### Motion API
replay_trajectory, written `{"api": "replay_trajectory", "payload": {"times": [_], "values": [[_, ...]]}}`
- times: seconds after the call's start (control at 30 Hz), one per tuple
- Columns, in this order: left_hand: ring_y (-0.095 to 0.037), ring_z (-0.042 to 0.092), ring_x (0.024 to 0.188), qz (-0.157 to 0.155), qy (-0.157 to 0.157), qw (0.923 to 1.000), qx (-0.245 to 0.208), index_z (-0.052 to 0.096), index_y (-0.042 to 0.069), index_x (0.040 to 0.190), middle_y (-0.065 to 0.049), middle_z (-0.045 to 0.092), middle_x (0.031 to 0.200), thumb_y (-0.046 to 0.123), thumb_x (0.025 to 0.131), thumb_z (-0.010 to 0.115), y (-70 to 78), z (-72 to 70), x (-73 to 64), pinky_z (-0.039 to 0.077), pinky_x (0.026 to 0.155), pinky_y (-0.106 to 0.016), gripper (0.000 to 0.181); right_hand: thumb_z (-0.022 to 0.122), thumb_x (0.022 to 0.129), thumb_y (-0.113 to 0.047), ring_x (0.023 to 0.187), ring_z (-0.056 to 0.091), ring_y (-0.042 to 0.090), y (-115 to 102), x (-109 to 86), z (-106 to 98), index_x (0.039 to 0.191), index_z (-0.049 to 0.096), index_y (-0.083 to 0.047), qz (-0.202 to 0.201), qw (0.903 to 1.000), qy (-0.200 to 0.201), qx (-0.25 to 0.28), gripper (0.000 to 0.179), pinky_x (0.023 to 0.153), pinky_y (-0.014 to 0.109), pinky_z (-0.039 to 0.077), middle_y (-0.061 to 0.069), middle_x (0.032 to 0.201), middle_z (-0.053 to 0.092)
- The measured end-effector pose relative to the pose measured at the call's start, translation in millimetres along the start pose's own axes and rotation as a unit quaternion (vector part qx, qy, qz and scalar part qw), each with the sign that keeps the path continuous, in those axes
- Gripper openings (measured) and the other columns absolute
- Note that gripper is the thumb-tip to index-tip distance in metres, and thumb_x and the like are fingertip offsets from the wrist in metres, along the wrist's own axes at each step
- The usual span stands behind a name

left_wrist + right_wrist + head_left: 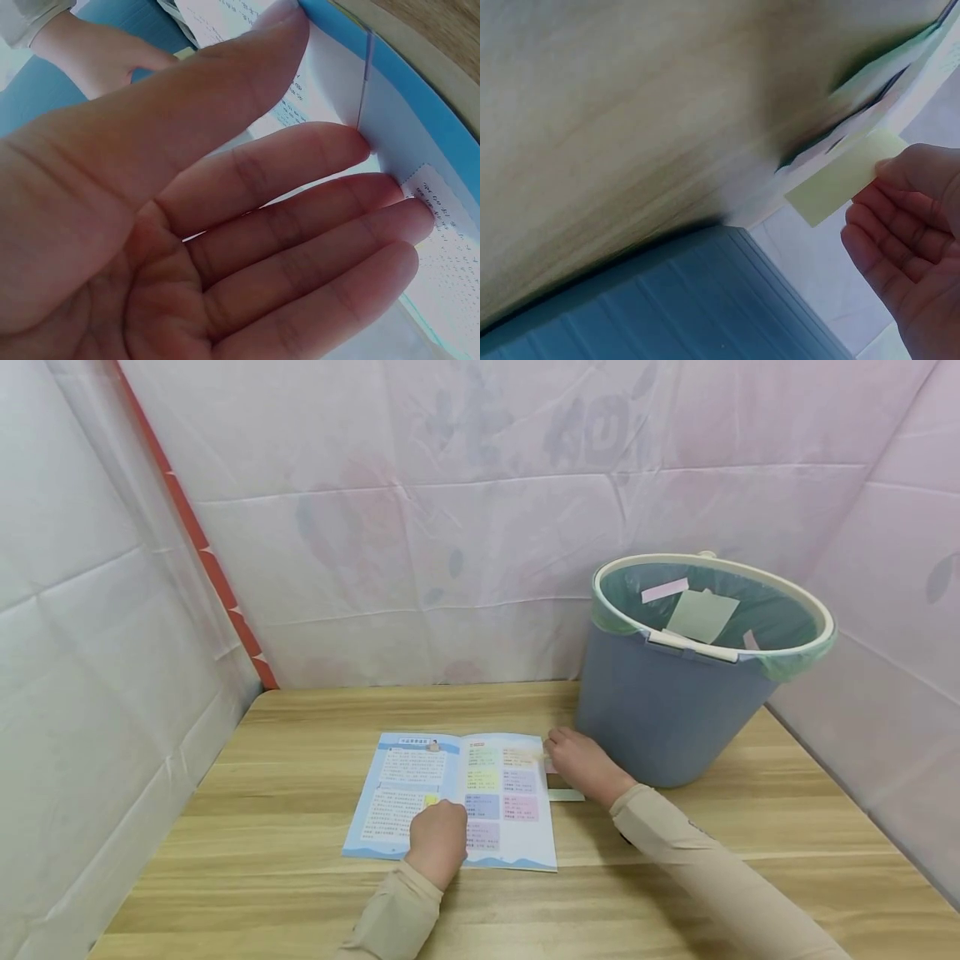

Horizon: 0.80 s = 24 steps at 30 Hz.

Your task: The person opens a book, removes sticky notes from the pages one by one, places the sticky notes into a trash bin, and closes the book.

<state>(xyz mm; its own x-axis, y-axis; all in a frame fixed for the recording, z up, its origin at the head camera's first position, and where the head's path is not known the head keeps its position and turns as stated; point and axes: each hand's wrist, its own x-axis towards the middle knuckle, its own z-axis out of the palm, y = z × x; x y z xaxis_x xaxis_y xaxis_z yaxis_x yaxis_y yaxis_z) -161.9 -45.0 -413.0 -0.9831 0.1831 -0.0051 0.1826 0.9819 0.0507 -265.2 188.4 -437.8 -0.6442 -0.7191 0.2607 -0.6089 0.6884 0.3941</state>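
Note:
An open booklet point(525, 852) with printed text lies on the wooden table. My left hand point(438, 842) rests over its lower middle near the fold; the left wrist view shows the fingers point(300, 225) extended and relaxed against the pages. At the booklet's right edge, my right hand point(587, 766) pinches a pale yellow sticky note point(836, 184) between thumb and fingers. Whether the note still sticks to the page cannot be told. Below that hand, a pale green sticky tab point(566, 795) juts from the booklet's edge. A yellow tab point(431, 800) shows beside my left hand.
A blue-grey trash bin point(660, 693) with a green liner stands just behind my right hand. Inside lie a pale green paper point(703, 615) and pink strips point(664, 591). White fabric walls point(450, 568) surround the wooden table point(270, 793).

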Motion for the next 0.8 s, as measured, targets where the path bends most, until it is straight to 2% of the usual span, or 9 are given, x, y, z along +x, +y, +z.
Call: {"api": "replay_trajectory", "payload": {"times": [0.13, 0.37, 0.8], "values": [[-0.022, 0.063, 0.054, 0.002, 0.003, 1.0, 0.001, 0.069, 0.0, 0.078, -0.011, 0.064, 0.066, 0.015, 0.064, 0.09, 0.2, -0.4, -0.6, 0.055, 0.049, -0.033, 0.029, 0.078, 0.075, 0.002, 0.071, 0.053, 0.02, 3, -0.8, -5, 0.086, 0.067, 0.004, 0.007, 0.9999, 0.007, -0.005, 0.016, 0.063, 0.029, 0.05, 0.009, 0.079, 0.058], [-0.022, 0.063, 0.055, 0.007, 0.011, 0.9999, -0.002, 0.069, 0.0, 0.078, -0.011, 0.064, 0.067, 0.014, 0.064, 0.089, -0.6, -0.3, -1.3, 0.055, 0.049, -0.033, 0.028, 0.071, 0.078, 0.009, 0.075, 0.054, 0.022, 9, -0.7, -22, 0.086, 0.064, 0.003, 0.037, 0.9989, 0.021, 0.02, 0.012, 0.064, 0.031, 0.051, 0.01, 0.081, 0.056], [-0.022, 0.063, 0.055, 0.011, 0.014, 0.9998, 0.0, 0.069, 0.0, 0.077, -0.011, 0.063, 0.067, 0.012, 0.067, 0.087, -0.5, -0.6, -2.7, 0.054, 0.048, -0.032, 0.024, 0.068, 0.077, 0.013, 0.076, 0.052, 0.024, 16, 2.3, -70, 0.085, 0.06, 0.004, 0.027, 0.9969, 0.072, 0.016, 0.015, 0.066, 0.034, 0.05, 0.011, 0.083, 0.055]]}}
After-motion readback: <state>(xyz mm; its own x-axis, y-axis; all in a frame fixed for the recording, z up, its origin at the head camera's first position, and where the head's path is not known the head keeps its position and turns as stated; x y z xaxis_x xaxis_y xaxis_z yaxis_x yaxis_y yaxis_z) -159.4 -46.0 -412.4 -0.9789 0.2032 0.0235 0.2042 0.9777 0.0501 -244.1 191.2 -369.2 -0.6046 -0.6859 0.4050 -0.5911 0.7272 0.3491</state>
